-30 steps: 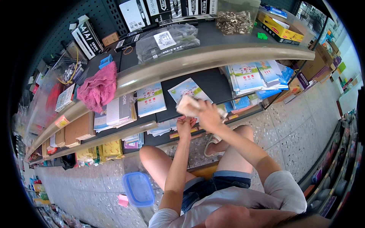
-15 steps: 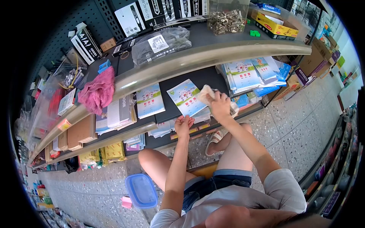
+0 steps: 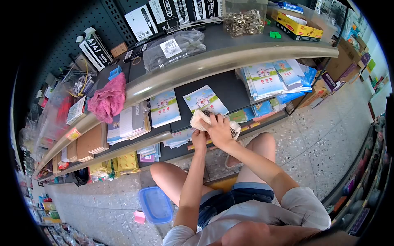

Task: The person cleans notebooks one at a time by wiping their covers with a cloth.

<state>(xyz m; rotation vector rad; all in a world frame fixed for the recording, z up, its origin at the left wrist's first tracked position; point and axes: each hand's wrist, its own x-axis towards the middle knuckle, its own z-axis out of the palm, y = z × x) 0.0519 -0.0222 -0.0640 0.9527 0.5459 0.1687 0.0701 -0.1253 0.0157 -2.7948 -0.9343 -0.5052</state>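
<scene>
- Fingers (image 3: 214, 119) of the right hand (image 3: 221, 134) are bent over a pale cloth (image 3: 198, 119) and hold on to it. Dark stripes show on the part that sticks out past the hand.
- The left hand (image 3: 200, 140) is right beside the right hand, just under the pale cloth. Its tips are hard to see, so I can't tell if they pinch something.
- A blue and white book (image 3: 204, 97) lies flat and a bit turned on the dark low shelf (image 3: 227, 87). The pale cloth hides its bottom part.
- Another book (image 3: 165, 107) with the same kind of cover lies to the left, near it.
- A pile of books (image 3: 262, 80) sits on the right side of that shelf.
- Up on the top shelf (image 3: 217, 37) there is a gray plastic bag (image 3: 176, 51) with a white label.
- A clear box (image 3: 246, 5) full of shiny metal bits is up there too, with a yellow box (image 3: 296, 27) to its right.
- A pink rag (image 3: 107, 98) hangs over the front edge of the top shelf.
- Down on the floor (image 3: 102, 205), a blue tub (image 3: 158, 205) sits beside a pink piece of paper (image 3: 139, 217).
</scene>
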